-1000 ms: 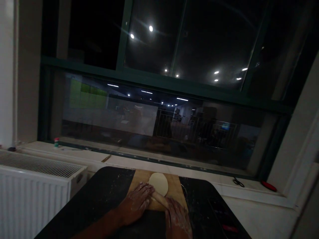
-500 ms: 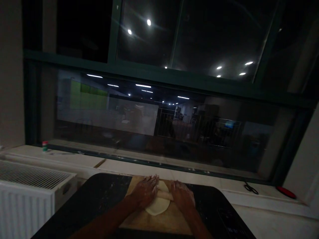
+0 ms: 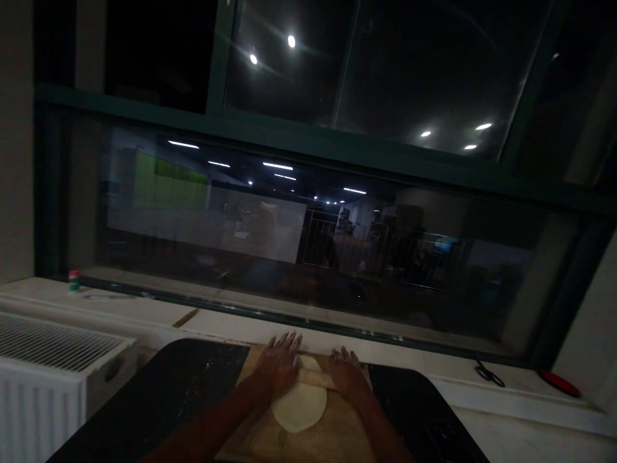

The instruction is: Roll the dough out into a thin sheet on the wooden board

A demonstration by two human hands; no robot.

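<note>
A flattened round of pale dough [image 3: 299, 408] lies on a wooden board [image 3: 260, 437]. Across its far part rests a light rolling pin [image 3: 312, 378]. My left hand [image 3: 279, 363] lies over the pin's left end, its floury fingers stretched forward and spread. Over the right end is my right hand [image 3: 348, 372], also with fingers extended forward rather than wrapped round. Both palms seem to press on the pin, whose ends are hidden beneath them.
The board sits on a dark tabletop [image 3: 193, 399] with flour specks. A white radiator [image 3: 53, 386] stands at left. Along the windowsill [image 3: 231, 325] are a small red-and-green container [image 3: 74, 281], black scissors [image 3: 490, 374] and a red-and-black oval object [image 3: 559, 384]. A dark window is behind.
Both hands have pushed the rolling pin forward over the dough, toward its far edge. More of the near part of the dough shows. The camera view has shifted slightly.
</note>
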